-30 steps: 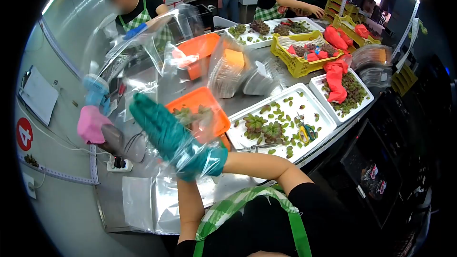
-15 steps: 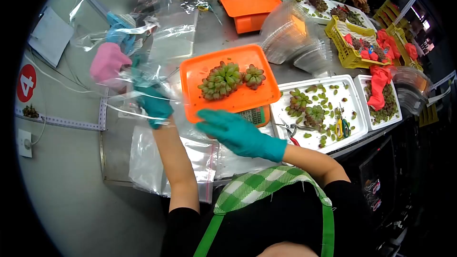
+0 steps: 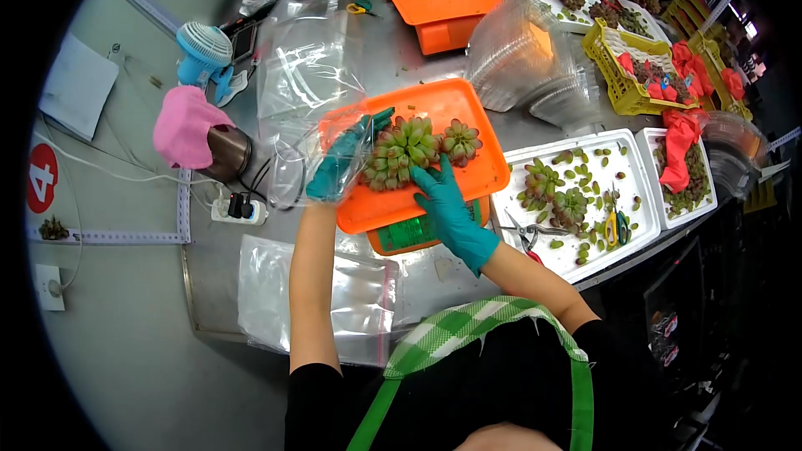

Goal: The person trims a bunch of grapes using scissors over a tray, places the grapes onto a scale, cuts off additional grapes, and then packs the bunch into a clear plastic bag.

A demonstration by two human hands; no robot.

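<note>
A large green succulent rosette (image 3: 404, 150) and a smaller reddish-green succulent (image 3: 460, 143) sit on an orange tray (image 3: 368, 205), which rests on a scale with a green panel (image 3: 407, 234). My gloved left hand (image 3: 341, 159) is at the large rosette's left side, its fingers stretched out and a clear plastic bag (image 3: 289, 171) draped around it. From the front right, my gloved right hand (image 3: 447, 209) reaches the lower edge of the same rosette, thumb and fingers apart. Whether the left fingers touch the plant is hard to see through the plastic.
To the right, a white tray (image 3: 522, 169) holds succulents, loose leaves, pruners (image 3: 535, 234) and yellow-handled scissors (image 3: 616, 228). Clear plastic containers (image 3: 518, 58) stand behind. Flat bags (image 3: 355, 301) lie in front; a pink cloth (image 3: 188, 125) and blue fan (image 3: 200, 50) are left.
My left hand, with the clear bag, has come from left of the tray to the large rosette. The right hand has moved from the tray's front edge to the rosette.
</note>
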